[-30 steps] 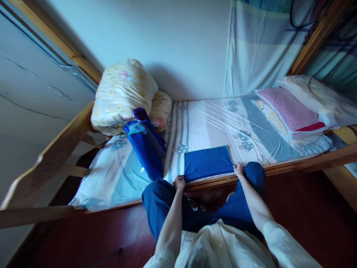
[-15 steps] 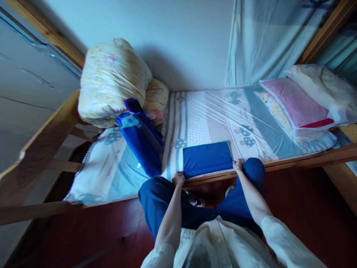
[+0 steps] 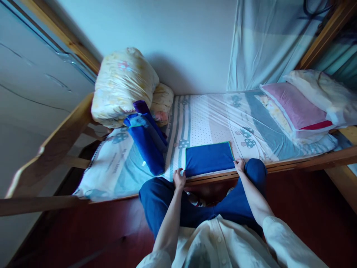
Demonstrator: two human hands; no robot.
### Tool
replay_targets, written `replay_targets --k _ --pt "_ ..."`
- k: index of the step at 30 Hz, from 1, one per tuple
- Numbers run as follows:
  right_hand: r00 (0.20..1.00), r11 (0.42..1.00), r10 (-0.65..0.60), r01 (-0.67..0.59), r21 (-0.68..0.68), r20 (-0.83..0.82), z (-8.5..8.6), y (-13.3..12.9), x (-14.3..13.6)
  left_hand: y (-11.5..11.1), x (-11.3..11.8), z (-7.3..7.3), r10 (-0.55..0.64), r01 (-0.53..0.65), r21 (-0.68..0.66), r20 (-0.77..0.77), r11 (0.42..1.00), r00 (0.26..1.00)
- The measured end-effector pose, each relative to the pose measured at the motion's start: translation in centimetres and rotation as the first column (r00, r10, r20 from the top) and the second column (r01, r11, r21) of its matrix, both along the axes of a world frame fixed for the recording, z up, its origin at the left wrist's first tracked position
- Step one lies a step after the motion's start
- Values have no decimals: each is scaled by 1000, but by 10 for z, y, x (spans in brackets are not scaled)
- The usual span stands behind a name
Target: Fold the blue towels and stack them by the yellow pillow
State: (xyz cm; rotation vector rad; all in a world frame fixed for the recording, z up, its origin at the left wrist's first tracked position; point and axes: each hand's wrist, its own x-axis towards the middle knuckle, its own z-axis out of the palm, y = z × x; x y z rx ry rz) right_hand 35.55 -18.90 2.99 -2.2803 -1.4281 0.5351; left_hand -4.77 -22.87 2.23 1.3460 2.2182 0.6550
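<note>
A folded blue towel (image 3: 209,158) with green edging lies flat on the bed near its front edge. My left hand (image 3: 179,178) is beside the towel's near left corner, thumb and fingers spread with nothing between them. At the near right corner, my right hand (image 3: 239,165) pinches the towel's edge between thumb and fingers. Farther left, a blue cloth bundle (image 3: 146,149) with a dark purple piece (image 3: 141,107) behind it rests on the sheet.
A puffy yellowish quilt (image 3: 125,87) is piled at the bed's left end. To the right lie a pink pillow (image 3: 292,104) and a plastic-wrapped bundle (image 3: 326,95). A wooden headboard (image 3: 52,149) closes off the left, and a pale curtain (image 3: 259,48) hangs behind.
My left hand has let go of the towel's near left corner and its fingers have spread. The right hand keeps its pinch. The view has shifted slightly left.
</note>
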Motion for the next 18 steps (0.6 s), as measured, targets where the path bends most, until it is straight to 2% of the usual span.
replay_targets --k 3,6,9,12,18 --pt "991 985 131 -135 103 40 14 -4 -7 -3 7 6 -270 272 76 -36 959 962" --pt "917 912 392 -397 99 69 27 -9 -16 -7 17 2 -436 439 33 -72 898 897" --pt "846 849 529 -527 -46 62 34 -16 -23 -10 24 -7 -477 472 -64 -124 879 870" --pt "841 841 534 -517 -162 89 35 -23 -25 -11 24 -15 -493 475 -135 -177 870 852" --pt "797 805 584 -543 -239 156 34 -26 -22 -10 20 -20 -540 498 -214 -264 841 799"
